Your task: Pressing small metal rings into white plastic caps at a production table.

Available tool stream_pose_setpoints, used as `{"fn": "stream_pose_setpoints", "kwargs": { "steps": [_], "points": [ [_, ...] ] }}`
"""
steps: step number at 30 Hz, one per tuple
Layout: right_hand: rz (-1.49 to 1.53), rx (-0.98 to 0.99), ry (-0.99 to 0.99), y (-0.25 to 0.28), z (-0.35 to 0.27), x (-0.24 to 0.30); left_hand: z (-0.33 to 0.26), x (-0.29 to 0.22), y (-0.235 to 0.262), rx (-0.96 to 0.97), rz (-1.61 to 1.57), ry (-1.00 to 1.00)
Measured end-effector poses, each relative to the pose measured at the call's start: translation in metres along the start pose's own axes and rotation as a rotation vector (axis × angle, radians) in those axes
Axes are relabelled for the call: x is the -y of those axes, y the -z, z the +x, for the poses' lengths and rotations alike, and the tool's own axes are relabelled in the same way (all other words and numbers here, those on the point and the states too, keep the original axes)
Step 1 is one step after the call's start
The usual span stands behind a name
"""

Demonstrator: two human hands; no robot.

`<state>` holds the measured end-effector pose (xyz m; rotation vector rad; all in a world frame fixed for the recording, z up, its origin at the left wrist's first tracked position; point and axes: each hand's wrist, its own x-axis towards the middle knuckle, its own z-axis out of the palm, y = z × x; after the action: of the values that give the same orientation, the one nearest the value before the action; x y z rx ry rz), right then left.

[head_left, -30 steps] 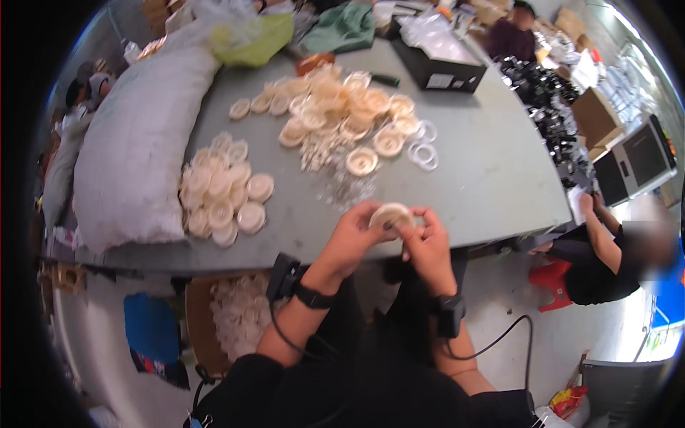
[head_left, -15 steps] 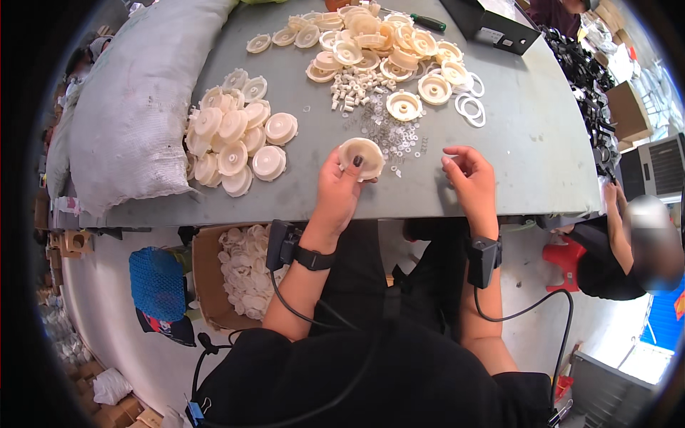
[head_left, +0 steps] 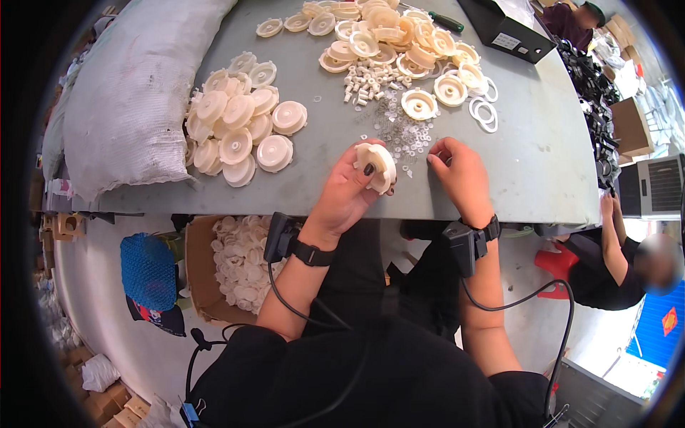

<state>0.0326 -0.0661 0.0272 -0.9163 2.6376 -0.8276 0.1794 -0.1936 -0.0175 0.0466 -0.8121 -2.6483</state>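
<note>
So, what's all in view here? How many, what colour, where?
Table: one, grey, in front
Held round part: one, cream, near table edge
Piled round parts: many, cream, two table piles
Tiny loose pieces: many, whitish, table's middle
Small tubes: many, white, by farther pile
Flat rings: several, white, table's right
Sack: one, white, table's left
Box: one, black, table's far right
Handle: one, green, beside box
Carton: one, brown, floor, left
Stool: one, red, right
Other people: at least two, dark-clothed, right
Left hand: one, bare, holding round part
Right hand: one, bare, over table
</note>
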Motion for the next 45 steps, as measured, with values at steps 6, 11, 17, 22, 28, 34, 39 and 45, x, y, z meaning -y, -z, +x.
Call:
{"fn": "stream_pose_setpoints", "kwargs": {
  "steps": [6, 11, 17, 22, 28, 34, 39, 45],
  "points": [
    [0.108, 0.037, 0.072, 0.003, 0.003, -0.008, -0.001, -0.002, -0.005, 0.165, -0.084, 0.046],
    [0.723, 0.072, 0.072, 0.022, -0.036, 0.033, -0.002, -0.011, -0.026, 0.310, -0.349, 0.072],
    [1.158, 0.091, 0.191, 0.022, -0.069, 0.061, -0.006, -0.008, -0.041, 0.353, -0.196, 0.021],
    [1.203, 0.082, 0.162, 0.024, -0.071, 0.055, -0.005, -0.005, -0.048, 0.359, -0.164, 0.021],
    [1.195, 0.111, 0.145, 0.027, -0.073, 0.050, -0.007, -0.002, -0.051, 0.343, -0.108, 0.018],
    [1.110, 0.183, 0.127, 0.038, -0.074, 0.053, -0.009, -0.004, -0.052, 0.354, -0.102, 0.029],
    [1.061, 0.174, 0.208, 0.033, -0.073, 0.048, -0.007, -0.003, -0.052, 0.376, -0.060, 0.013],
    [0.577, -0.174, 0.690, 0.028, -0.072, 0.050, -0.012, -0.007, -0.053, 0.366, 0.004, -0.082]
  ]
}}
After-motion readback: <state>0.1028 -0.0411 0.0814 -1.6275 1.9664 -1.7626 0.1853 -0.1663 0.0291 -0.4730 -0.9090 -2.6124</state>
